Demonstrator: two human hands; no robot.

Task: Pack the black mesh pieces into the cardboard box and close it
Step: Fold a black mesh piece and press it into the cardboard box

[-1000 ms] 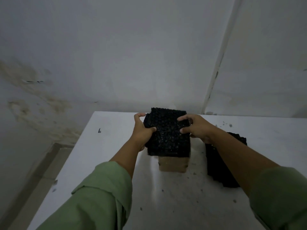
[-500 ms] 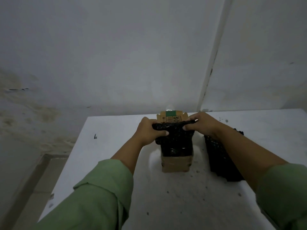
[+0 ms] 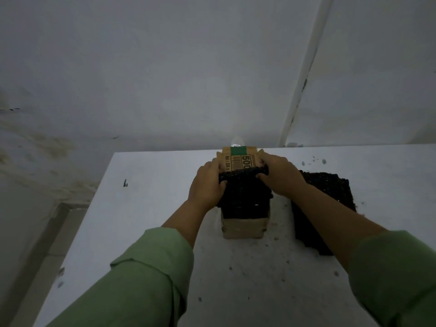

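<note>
A small cardboard box (image 3: pixel 243 228) stands upright on the white table (image 3: pixel 146 208), its printed lid flap (image 3: pixel 239 160) raised at the back. A black mesh piece (image 3: pixel 245 197) sits in the box's open top, hanging down over the front wall. My left hand (image 3: pixel 206 185) grips the mesh's upper left corner. My right hand (image 3: pixel 279 177) grips its upper right corner. A second stack of black mesh pieces (image 3: pixel 323 199) lies flat on the table to the right of the box, partly hidden by my right forearm.
Dark crumbs are scattered over the table around the box. A white wall stands just behind the table's far edge, with a vertical pipe (image 3: pixel 299 90) at the right. The table's left edge drops to a tiled floor (image 3: pixel 35 244).
Both hands brought the mesh piece down from above the box into its open top. The lid flap behind it is now uncovered.
</note>
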